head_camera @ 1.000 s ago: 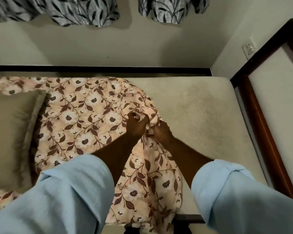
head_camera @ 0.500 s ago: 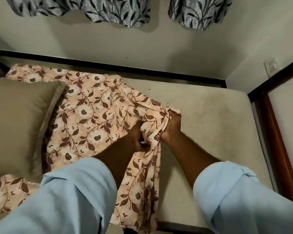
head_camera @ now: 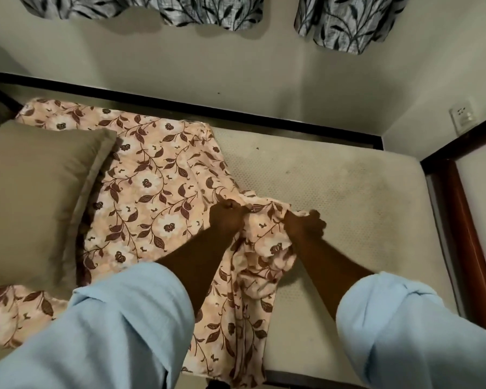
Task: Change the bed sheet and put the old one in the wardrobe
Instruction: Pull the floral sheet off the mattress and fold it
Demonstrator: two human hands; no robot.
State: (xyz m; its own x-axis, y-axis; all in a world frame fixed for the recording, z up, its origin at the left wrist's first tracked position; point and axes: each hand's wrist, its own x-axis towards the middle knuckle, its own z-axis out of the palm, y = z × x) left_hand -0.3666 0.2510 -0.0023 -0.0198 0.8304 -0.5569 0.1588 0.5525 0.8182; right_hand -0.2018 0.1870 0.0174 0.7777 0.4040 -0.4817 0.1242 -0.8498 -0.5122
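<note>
A flowered bed sheet (head_camera: 152,186), peach with brown leaves, covers the left part of the bed and is bunched up toward the middle. The right part of the mattress (head_camera: 343,192) is bare, pale and stained. Both hands hold the gathered edge of the sheet near the centre of the bed. The left hand (head_camera: 226,220) is closed in a fist around a fold, and the right hand (head_camera: 303,224) has its fingers (head_camera: 316,217) curled over the cloth just beside it. Between and below the hands the sheet hangs in loose folds down over the near edge of the bed.

A brown-green pillow (head_camera: 37,197) lies on the sheet at the left end. Light blue rolled sleeves (head_camera: 124,332) cover both upper arms. Behind the bed, leaf-print curtains (head_camera: 208,9) hang on the wall, and a wall socket (head_camera: 465,120) sits at the right.
</note>
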